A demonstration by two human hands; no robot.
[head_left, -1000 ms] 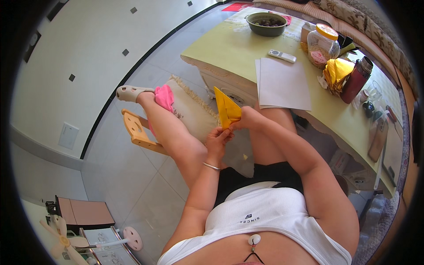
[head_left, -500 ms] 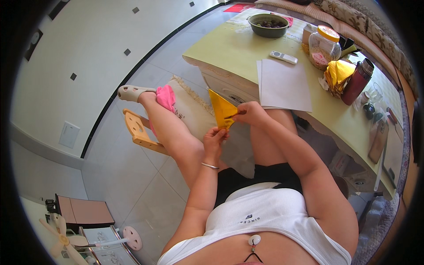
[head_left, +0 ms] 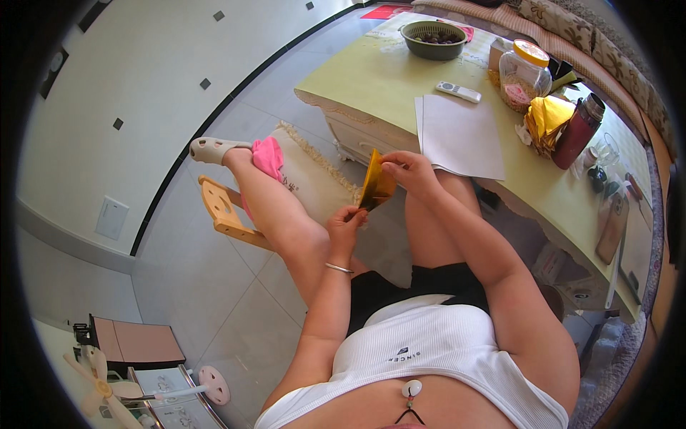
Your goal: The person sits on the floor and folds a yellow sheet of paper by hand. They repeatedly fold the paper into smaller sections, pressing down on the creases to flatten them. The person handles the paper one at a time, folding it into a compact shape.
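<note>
A folded sheet of shiny gold paper (head_left: 378, 182) is held in the air over the gap between my legs, tilted so that it looks narrow. My left hand (head_left: 346, 223) pinches its lower corner between thumb and fingers. At the upper right edge, my right hand (head_left: 410, 171) grips it with thumb and forefinger. On the table lie white sheets of paper (head_left: 461, 136), just beyond my right hand. Farther right a crumpled stack of gold paper (head_left: 549, 118) leans beside a dark red thermos bottle (head_left: 579, 132).
The yellow-green table (head_left: 364, 79) reaches along my right, bearing a basin of dark round fruit (head_left: 434, 41), a remote control (head_left: 459, 91), a lidded clear jar (head_left: 524, 75) and a phone (head_left: 612, 229). A wooden chair (head_left: 227, 214) stands at left; a pink fan (head_left: 100, 382) is lower left.
The gold paper has turned from showing a broad triangular face to a narrower, edge-on view. My right hand has shifted slightly up and to the right, while my left stays nearly in place.
</note>
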